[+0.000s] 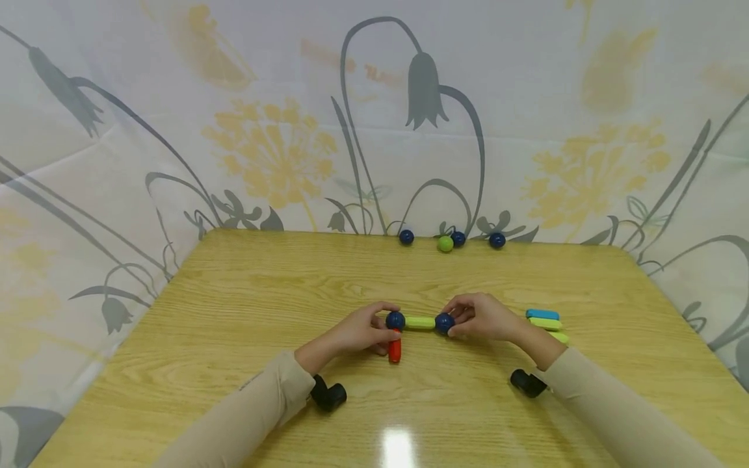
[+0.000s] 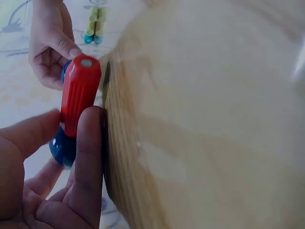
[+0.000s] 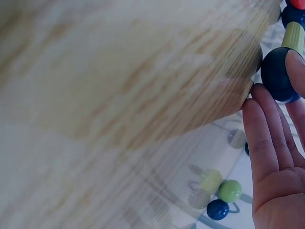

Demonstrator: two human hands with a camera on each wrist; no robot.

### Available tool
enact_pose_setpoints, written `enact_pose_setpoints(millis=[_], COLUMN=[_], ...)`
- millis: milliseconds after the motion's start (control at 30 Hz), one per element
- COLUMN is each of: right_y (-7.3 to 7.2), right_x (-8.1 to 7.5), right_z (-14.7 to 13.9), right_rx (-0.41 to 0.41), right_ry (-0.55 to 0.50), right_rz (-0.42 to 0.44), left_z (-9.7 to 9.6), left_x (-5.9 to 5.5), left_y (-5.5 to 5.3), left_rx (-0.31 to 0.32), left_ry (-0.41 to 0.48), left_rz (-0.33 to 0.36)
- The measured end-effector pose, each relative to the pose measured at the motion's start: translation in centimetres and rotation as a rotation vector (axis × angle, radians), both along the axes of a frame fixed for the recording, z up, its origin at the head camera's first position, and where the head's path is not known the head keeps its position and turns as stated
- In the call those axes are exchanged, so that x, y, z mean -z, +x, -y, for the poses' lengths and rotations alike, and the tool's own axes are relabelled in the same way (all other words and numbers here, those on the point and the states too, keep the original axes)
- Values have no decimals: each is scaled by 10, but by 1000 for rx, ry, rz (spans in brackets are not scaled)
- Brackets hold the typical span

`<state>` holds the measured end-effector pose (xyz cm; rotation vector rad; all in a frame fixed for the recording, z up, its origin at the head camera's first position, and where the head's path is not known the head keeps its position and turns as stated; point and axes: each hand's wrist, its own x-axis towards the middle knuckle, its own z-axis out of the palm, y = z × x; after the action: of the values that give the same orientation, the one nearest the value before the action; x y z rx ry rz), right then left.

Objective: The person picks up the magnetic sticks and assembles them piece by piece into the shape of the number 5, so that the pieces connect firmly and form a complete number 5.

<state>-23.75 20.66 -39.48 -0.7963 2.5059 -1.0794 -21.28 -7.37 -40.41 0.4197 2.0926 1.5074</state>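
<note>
A yellow-green rod [image 1: 420, 322] lies between two dark blue balls, forming one joined piece. At its left end my left hand [image 1: 361, 329] holds the left blue ball [image 1: 395, 320], with fingers at the ball and at the base of a red rod [image 1: 394, 351]. This red rod sticks out from that ball towards me; in the left wrist view its free end shows a small grey dot. My right hand [image 1: 484, 316] pinches the right blue ball [image 1: 443, 323] between thumb and fingers. The right wrist view shows the thumb over this ball [image 3: 276, 76].
Right of my right hand lie a blue rod [image 1: 542, 314] and yellow-green rods [image 1: 545, 323]. Along the table's back edge sit a green ball [image 1: 445, 244] and several blue balls [image 1: 497, 240]. Black wrist devices [image 1: 329, 395] show beneath both sleeves. Patterned cloth [image 1: 374, 130] hangs behind.
</note>
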Motion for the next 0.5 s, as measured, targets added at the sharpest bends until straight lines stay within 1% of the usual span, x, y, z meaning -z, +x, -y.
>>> enact_pose_setpoints(millis=[100, 233, 367, 500], right_y=[0, 0, -3, -10], right_x=[-1, -3, -5, -7], right_z=[1, 1, -2, -7], right_rx=[-6, -30, -91, -153], right_ry=[8, 25, 6, -20], right_rz=[-7, -17, -5, -26], left_z=[3, 5, 4, 5], left_x=[1, 3, 2, 1], left_y=[-4, -8, -9, -8], left_rx=[2, 21, 28, 32], left_ry=[18, 32, 29, 23], left_rz=[25, 52, 46, 50])
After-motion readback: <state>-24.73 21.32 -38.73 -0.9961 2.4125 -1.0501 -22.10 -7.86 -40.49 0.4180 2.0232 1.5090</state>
